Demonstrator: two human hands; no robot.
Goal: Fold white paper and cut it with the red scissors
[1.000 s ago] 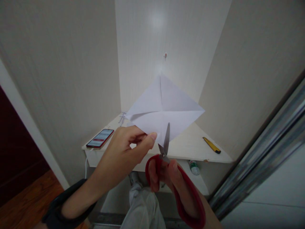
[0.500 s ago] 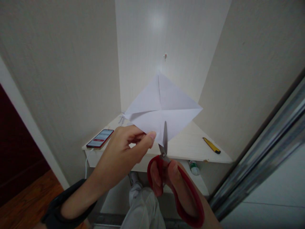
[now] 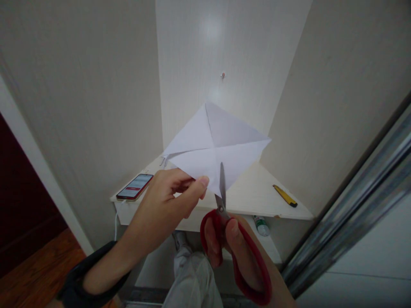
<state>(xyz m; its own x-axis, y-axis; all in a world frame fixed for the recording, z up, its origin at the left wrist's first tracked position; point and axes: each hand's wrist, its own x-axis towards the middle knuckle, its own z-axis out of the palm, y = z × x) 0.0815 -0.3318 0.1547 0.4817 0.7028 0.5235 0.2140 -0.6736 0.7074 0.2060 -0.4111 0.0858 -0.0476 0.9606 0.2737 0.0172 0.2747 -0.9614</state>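
A white square sheet of paper (image 3: 236, 124), creased and cut along its diagonals, hangs corner-on above the shelf. My left hand (image 3: 175, 194) pinches its lower left edge between thumb and fingers. In my right hand (image 3: 239, 239) is a pair of scissors with red handles (image 3: 258, 261). My thumb and fingers sit in the handle loops. One scissor blade lies over the paper and the other is mostly hidden behind it, at the near corner. The blades look nearly closed, along the crease running toward the middle.
A phone (image 3: 135, 186) with a white cable lies at the shelf's left edge. A yellow utility knife (image 3: 284, 196) rests on the right of the shelf (image 3: 257, 192). Below stands a bottle (image 3: 261, 226). Panels enclose both sides, and a metal rail (image 3: 349, 201) runs at right.
The paper has tilted and shifted slightly, its far corner moving left and down. The scissor handles have drawn slightly closer together. My left hand has stayed almost still.
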